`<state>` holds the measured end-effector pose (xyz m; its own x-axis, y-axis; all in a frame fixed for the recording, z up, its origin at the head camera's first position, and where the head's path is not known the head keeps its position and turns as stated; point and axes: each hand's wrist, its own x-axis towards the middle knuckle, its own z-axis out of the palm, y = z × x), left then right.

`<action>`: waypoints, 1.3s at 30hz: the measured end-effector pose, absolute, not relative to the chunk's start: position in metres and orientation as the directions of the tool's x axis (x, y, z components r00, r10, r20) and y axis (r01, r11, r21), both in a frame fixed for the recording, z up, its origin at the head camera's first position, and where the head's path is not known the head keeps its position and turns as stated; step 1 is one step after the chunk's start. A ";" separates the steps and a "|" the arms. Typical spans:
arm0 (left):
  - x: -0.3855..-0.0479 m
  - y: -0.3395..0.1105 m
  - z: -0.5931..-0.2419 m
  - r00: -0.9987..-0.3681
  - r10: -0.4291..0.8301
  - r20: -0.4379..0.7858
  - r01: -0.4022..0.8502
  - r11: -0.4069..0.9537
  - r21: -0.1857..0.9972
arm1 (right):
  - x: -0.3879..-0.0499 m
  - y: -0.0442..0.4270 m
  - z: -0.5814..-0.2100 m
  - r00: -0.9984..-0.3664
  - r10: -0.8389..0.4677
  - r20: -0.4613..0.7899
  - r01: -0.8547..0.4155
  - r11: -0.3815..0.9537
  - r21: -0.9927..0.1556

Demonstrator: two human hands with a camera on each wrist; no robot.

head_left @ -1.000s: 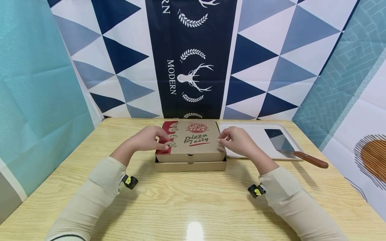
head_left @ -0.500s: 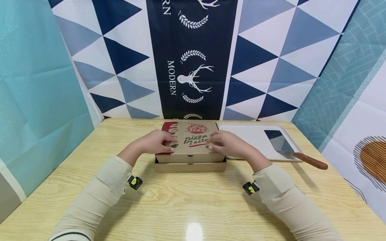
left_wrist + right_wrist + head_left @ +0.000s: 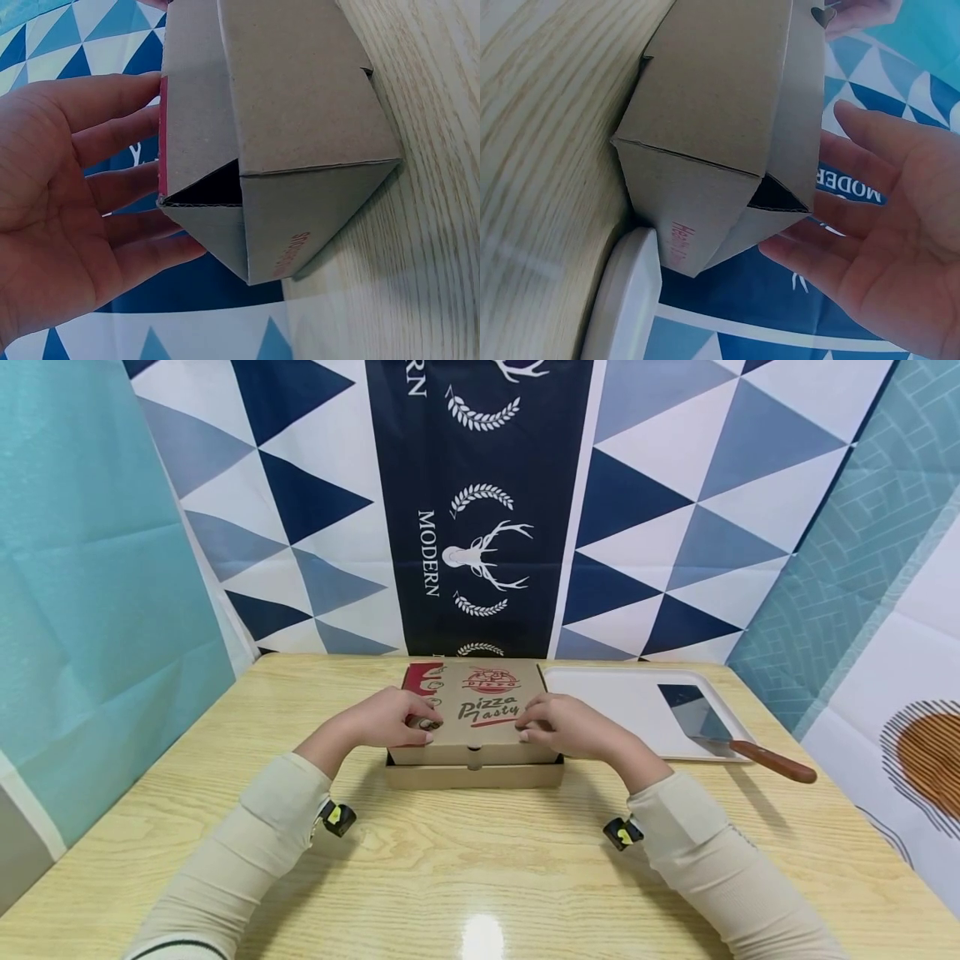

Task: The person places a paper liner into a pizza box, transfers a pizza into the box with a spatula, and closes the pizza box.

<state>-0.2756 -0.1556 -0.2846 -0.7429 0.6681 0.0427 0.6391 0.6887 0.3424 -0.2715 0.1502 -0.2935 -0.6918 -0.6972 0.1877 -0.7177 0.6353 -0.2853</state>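
Note:
A brown cardboard pizza box [image 3: 491,752] with a red printed strip lies on the wooden table. Its lid stands slightly raised at the front, and a dark gap shows at the front corners in both wrist views. On the left part of the lid my left hand [image 3: 382,717] rests its fingertips, with the fingers [image 3: 124,184] nearly straight in the left wrist view. My right hand [image 3: 570,725] touches the right part of the lid, its fingers [image 3: 847,165] loosely extended. Neither hand grips anything. The box's inside is hidden.
Right of the box lies a white tray [image 3: 615,693]. A flat-bladed spatula with a wooden handle [image 3: 772,761] rests across it, the handle sticking out over the tray's right front edge. Patterned cloth hangs behind the table [image 3: 480,852].
Both hands have moved inward, from near the lid's side edges onto its top. In the last half second they have barely shifted. The box looks unmoved.

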 end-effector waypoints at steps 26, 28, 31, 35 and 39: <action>-0.273 -0.154 -0.292 -0.757 0.653 0.021 0.620 0.709 0.335 | -0.270 0.151 -0.302 -0.692 -0.704 0.157 -0.718 0.652 -0.244; -0.273 -0.153 -0.293 -0.759 0.651 0.019 0.620 0.712 0.331 | -0.269 0.151 -0.302 -0.687 -0.709 0.158 -0.723 0.647 -0.241; -0.273 -0.153 -0.295 -0.759 0.650 0.019 0.619 0.714 0.327 | -0.269 0.151 -0.303 -0.688 -0.709 0.153 -0.722 0.649 -0.241; -0.274 -0.153 -0.298 -0.762 0.647 0.016 0.615 0.717 0.328 | -0.269 0.150 -0.305 -0.693 -0.708 0.138 -0.717 0.653 -0.244; -0.274 -0.153 -0.300 -0.767 0.642 0.015 0.611 0.722 0.325 | -0.268 0.150 -0.306 -0.697 -0.706 0.128 -0.712 0.658 -0.246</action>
